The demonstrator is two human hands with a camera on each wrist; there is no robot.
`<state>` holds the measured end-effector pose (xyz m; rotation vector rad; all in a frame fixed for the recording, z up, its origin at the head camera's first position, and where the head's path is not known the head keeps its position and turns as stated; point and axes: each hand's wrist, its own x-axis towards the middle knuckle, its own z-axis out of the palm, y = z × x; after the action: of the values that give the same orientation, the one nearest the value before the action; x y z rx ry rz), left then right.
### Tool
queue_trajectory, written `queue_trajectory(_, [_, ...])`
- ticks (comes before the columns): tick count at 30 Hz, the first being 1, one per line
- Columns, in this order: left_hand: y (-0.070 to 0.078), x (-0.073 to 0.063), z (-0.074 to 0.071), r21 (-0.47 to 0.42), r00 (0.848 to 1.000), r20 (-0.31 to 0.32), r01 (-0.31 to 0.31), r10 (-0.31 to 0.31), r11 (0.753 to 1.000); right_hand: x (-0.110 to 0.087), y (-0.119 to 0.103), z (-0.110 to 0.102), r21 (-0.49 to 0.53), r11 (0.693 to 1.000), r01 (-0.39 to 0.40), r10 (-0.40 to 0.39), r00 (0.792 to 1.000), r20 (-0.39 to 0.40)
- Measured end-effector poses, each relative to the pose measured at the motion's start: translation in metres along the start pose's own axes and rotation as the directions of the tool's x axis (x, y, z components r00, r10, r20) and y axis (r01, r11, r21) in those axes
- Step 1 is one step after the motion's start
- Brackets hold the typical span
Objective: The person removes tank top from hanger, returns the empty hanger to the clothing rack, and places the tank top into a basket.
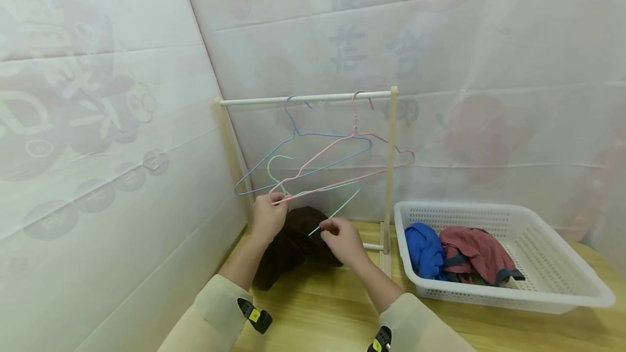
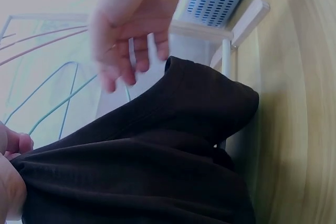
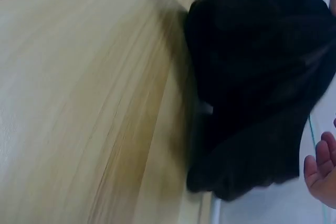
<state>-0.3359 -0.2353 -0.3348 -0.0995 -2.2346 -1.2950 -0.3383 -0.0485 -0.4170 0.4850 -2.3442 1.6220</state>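
Observation:
My left hand pinches the edge of a dark brown garment, close to the neck of a mint-green wire hanger. Whether its fingers also grip the hanger cannot be made out. The garment hangs in folds down to the table, and the hanger's lower bar is partly hidden. By the hanger's right end is my right hand; both wrist views show its fingers loose and apart from the cloth. A pink hanger and a blue hanger hang on the rack's rail, the pink one passing just above my left hand.
A wooden rack with a white rail stands behind my hands. To its right, a white perforated basket holds blue cloth and dull-red cloth. A printed sheet rises close on the left.

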Motion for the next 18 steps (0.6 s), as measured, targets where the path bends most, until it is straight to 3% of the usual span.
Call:
queue_trajectory(7, [0.005, -0.001, 0.007, -0.012, 0.999, 0.029, -0.033, 0.033, 0.999, -0.01, -0.023, 0.015, -0.005, 0.988, 0.154, -0.153, 0.982, 0.108])
queue_trajectory(12, [0.006, -0.003, 0.011, -0.019, 0.998, 0.038, -0.041, 0.042, 0.999, -0.018, -0.031, 0.026, -0.03, 0.981, 0.19, -0.184, 0.972, 0.143])
queue_trajectory(18, [0.009, -0.005, 0.013, -0.034, 0.999, 0.027, -0.045, 0.046, 0.998, -0.021, -0.036, 0.036, -0.026, 0.985, 0.171, -0.164, 0.97, 0.179])
